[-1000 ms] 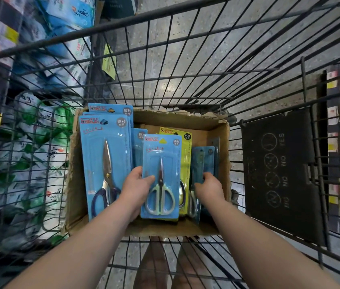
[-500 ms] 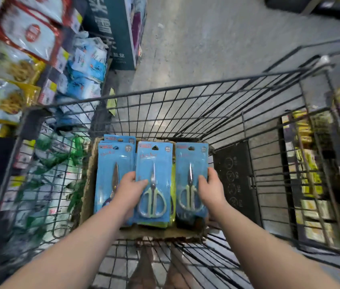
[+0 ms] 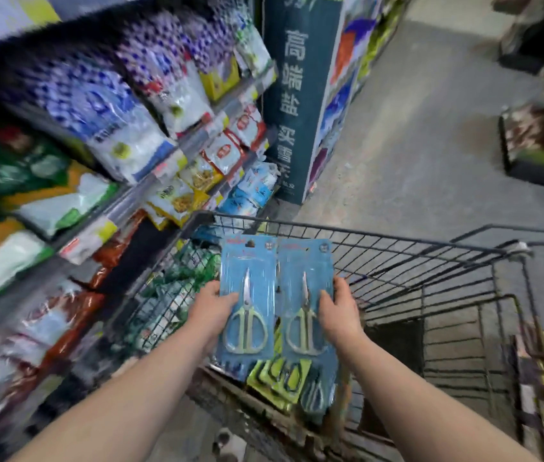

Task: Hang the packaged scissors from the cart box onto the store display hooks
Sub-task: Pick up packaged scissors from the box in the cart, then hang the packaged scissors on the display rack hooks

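Note:
Two blue cards of packaged scissors are raised side by side above the cart. My left hand (image 3: 211,311) grips the left scissors pack (image 3: 250,288) by its left edge, thumb on the front. My right hand (image 3: 339,310) grips the right scissors pack (image 3: 304,281) by its right edge. Each card shows pale-handled scissors with the blades pointing up. Below them, more packs (image 3: 280,378), yellow-green and blue, stick out of the cardboard box (image 3: 342,418) in the cart. No display hooks are in view.
The black wire cart (image 3: 397,241) stands in front of me. Shelves of bagged goods (image 3: 113,128) run along the left. A dark pillar with white lettering (image 3: 294,95) rises ahead. Grey aisle floor (image 3: 430,161) stretches to the right, with more racks at the right edge.
Both hands have lifted a scissors pack each up out of the box. My view has swung up and left, from the cart bottom to the shelves and aisle.

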### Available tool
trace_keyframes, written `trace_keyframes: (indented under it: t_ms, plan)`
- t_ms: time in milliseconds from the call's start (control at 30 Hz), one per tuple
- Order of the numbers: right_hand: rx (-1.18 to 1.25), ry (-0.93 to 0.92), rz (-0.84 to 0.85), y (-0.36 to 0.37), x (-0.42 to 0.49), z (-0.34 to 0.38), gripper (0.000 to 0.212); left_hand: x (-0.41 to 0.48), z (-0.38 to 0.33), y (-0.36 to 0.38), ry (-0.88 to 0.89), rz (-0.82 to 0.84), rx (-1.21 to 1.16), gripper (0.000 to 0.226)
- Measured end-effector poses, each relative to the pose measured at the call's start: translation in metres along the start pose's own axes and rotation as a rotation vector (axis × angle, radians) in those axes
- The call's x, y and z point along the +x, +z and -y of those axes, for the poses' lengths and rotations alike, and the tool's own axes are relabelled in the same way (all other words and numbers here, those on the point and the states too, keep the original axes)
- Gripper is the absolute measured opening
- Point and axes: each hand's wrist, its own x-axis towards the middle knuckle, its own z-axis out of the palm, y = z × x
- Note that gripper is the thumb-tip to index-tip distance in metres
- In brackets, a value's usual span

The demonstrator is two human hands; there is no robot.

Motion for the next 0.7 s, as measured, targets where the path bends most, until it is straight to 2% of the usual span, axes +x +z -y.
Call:
trace_keyframes:
  t_ms: [167, 300, 533, 700]
  plan:
    - [-0.004, -0.162, 0.162, 0.0, -0.044, 0.021, 0.034, -0.081, 0.0, -0.034, 0.013, -0.184, -0.145, 0.01]
    - [-0.072, -0.314, 0.292, 0.015, -0.087, 0.046, 0.031, -0.135, 0.015, -0.075, 0.036, -0.323, -0.253, 0.016]
    - [-0.167, -0.504, 0.587, 0.071, -0.183, 0.08, 0.026, -0.228, 0.059, -0.159, 0.053, -0.645, -0.369, 0.015]
    - [-0.214, -0.608, 0.721, 0.126, -0.246, 0.082, 0.021, -0.29, 0.098, -0.215, 0.067, -0.814, -0.443, 0.021]
